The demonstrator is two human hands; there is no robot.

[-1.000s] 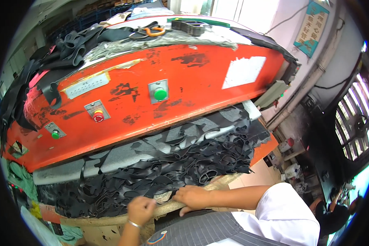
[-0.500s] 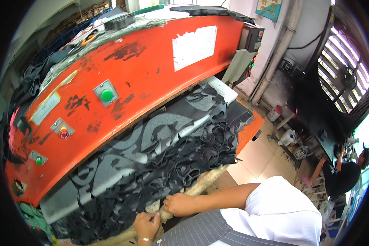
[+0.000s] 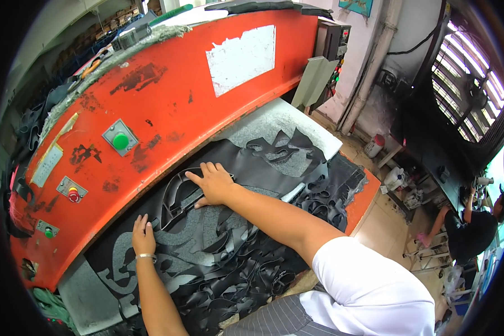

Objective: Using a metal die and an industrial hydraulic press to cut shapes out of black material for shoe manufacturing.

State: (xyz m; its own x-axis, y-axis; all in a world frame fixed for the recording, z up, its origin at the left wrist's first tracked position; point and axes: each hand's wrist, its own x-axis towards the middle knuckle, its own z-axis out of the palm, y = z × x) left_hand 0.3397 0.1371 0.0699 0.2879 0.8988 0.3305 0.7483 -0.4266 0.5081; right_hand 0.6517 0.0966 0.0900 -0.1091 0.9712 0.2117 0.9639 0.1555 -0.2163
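A curved metal cutting die (image 3: 169, 211) with an open frame lies on a black sheet (image 3: 225, 159) on the press bed, close to the red beam. My right hand (image 3: 214, 183) lies across the right end of the die, fingers spread, thumb toward me. My left hand (image 3: 144, 239) is left of the die, over the sheet, its fingers stretched out and holding nothing I can see. Cut-out openings in the sheet show the speckled grey bed (image 3: 313, 134) beneath. Tangled black offcuts (image 3: 252, 280) are heaped along the near side.
The red press beam (image 3: 168, 106) spans the far side, with a green button (image 3: 120, 141) and a red knob (image 3: 73, 194) on its front. A grey control box (image 3: 333, 42) stands at its right end. Another person (image 3: 479, 229) sits far right by a dark bench.
Both hands have moved from the near edge of the bed, up and away from me, toward the beam. The die now shows under my right hand. My view has shifted slightly.
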